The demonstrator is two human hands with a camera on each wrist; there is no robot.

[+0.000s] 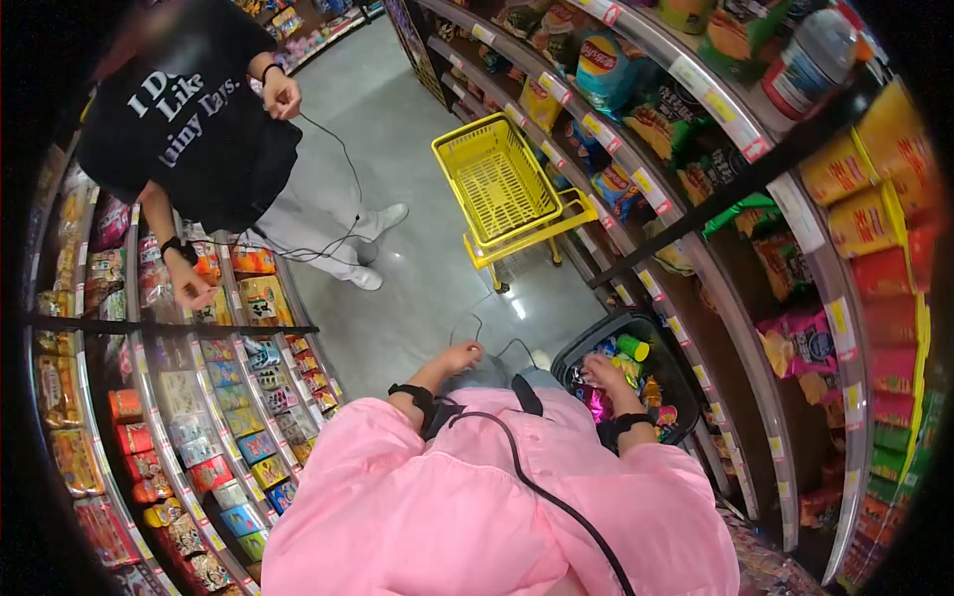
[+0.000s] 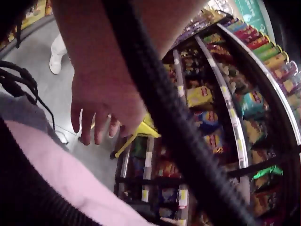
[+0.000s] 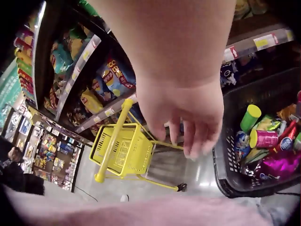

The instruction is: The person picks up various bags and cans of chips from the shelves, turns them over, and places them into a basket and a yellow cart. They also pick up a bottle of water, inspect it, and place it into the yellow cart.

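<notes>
My left hand (image 1: 460,359) hovers in front of my body with its fingers loosely bent and nothing in them. The left wrist view shows the same hand (image 2: 107,106) hanging with spread fingers. My right hand (image 1: 603,374) is over the near side of a black basket (image 1: 568,350), also holding nothing. In the right wrist view the right hand (image 3: 186,115) droops beside that basket, fingers relaxed. Inside the basket lie a green canister (image 3: 251,117), a pink canister (image 3: 265,139), a shiny magenta bag (image 3: 281,165) and several other snack packs.
A yellow basket cart (image 1: 480,238) stands ahead on the grey floor (image 1: 417,268). Shelves of chip bags (image 1: 606,70) line the right; packaged snacks (image 1: 238,422) line the left. Another person (image 1: 189,129) in a black shirt stands at the front left, with a dangling cable (image 1: 338,144).
</notes>
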